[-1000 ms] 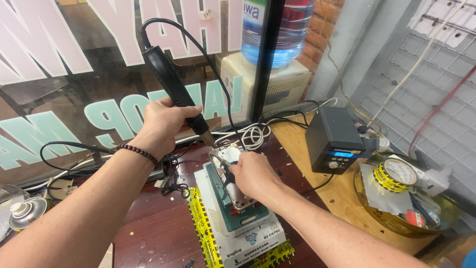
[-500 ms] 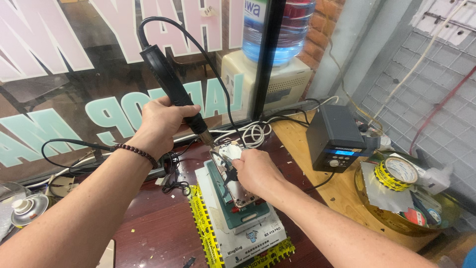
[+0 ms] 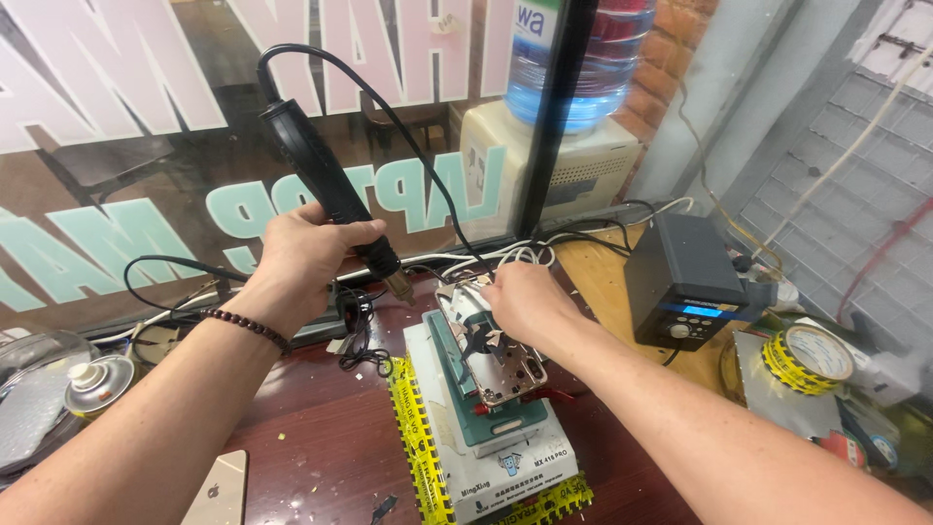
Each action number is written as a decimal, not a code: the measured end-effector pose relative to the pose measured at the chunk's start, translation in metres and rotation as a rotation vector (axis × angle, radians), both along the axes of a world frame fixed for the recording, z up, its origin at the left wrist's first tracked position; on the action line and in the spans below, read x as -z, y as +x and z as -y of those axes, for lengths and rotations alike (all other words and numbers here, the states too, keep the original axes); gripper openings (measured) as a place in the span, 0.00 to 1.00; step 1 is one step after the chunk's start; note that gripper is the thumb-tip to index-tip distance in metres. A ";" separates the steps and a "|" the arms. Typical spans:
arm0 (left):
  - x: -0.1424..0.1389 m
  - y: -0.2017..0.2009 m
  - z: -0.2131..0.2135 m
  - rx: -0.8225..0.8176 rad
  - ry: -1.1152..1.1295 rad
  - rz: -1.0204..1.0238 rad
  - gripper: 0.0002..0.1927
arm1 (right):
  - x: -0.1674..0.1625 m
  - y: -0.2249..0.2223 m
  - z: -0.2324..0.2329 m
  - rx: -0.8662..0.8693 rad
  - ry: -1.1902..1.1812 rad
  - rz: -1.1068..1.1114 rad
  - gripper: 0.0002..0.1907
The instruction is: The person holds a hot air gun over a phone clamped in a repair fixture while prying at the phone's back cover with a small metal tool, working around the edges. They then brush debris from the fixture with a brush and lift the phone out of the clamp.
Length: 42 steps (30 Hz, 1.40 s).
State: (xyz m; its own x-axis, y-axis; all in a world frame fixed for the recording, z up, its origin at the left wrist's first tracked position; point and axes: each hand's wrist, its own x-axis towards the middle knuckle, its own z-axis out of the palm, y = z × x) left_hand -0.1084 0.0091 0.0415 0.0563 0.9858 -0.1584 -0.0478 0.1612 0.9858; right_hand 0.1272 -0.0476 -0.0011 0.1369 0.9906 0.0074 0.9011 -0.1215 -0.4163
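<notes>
Black hot-air handpiece (image 3: 326, 185) gripped in the closed left hand (image 3: 296, 255), nozzle angled down toward the far end of the opened phone frame (image 3: 491, 350); grip and angle match the frame half a second ago, hand a touch lower. Right hand (image 3: 525, 297) rests on the far end of the phone frame, fingers curled down onto it; whether it pinches a part cannot be told. Compared with one second ago, this hand sits slightly farther along the frame, more of the near metal now exposed. Phone frame lies on a teal clamp fixture (image 3: 486, 408) atop a white box edged with yellow tape (image 3: 505, 467), centre of the dark wooden surface (image 3: 321, 447). Containers: a round glass bowl (image 3: 34, 408) at near left holds a spray can (image 3: 97, 381); a tray at far right (image 3: 836, 428) carries a yellow tape roll (image 3: 807, 355). Black control station with blue display (image 3: 685, 282) stands right of the hands, unchanged.
</notes>
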 end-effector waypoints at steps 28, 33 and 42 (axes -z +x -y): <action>0.010 -0.034 0.007 -0.042 -0.053 -0.092 0.11 | -0.013 -0.010 -0.022 -0.124 -0.060 0.157 0.15; 0.010 -0.030 0.003 -0.042 -0.031 -0.058 0.11 | -0.025 -0.012 -0.013 -0.004 -0.047 0.094 0.13; 0.005 0.020 0.004 -0.020 0.005 0.073 0.08 | -0.012 0.020 0.048 0.115 0.059 -0.055 0.09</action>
State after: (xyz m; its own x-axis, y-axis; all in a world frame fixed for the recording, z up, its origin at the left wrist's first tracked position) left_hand -0.0886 0.0052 0.0361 0.0479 0.9875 -0.1501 -0.1229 0.1549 0.9803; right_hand 0.1473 -0.0953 0.0111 0.2518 0.9662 0.0546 0.8582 -0.1968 -0.4741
